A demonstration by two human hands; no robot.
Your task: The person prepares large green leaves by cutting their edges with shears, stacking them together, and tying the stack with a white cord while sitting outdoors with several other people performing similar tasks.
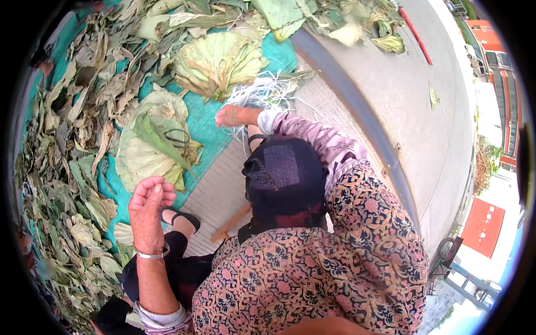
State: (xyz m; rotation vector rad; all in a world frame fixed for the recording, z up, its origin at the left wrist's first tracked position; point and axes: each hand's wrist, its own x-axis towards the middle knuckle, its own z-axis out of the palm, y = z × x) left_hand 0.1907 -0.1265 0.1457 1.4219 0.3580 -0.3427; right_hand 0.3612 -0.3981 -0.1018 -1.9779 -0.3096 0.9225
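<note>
My left hand (148,201), with a metal bangle at the wrist, has its fingers curled and the thumb tip against them; nothing shows in it. Just beyond it, a stack of large folded dried leaves (146,161) lies on green sheeting (192,184), with a greener leaf (153,132) and a dark looped item (178,140) on top. My right hand (228,116) is bent down beside a tangle of white plastic strings (264,94); its fingertips are too unclear to show whether they grip a string. A second leaf bundle (217,65), crossed by a white string, lies beyond it.
Loose dried leaves (63,167) are heaped along the left and top. Dark cloth (284,180) covers part of my lap, above a wooden stool part (232,224). A long metal strip (356,100) crosses the concrete. A red rod (416,35) lies farther right.
</note>
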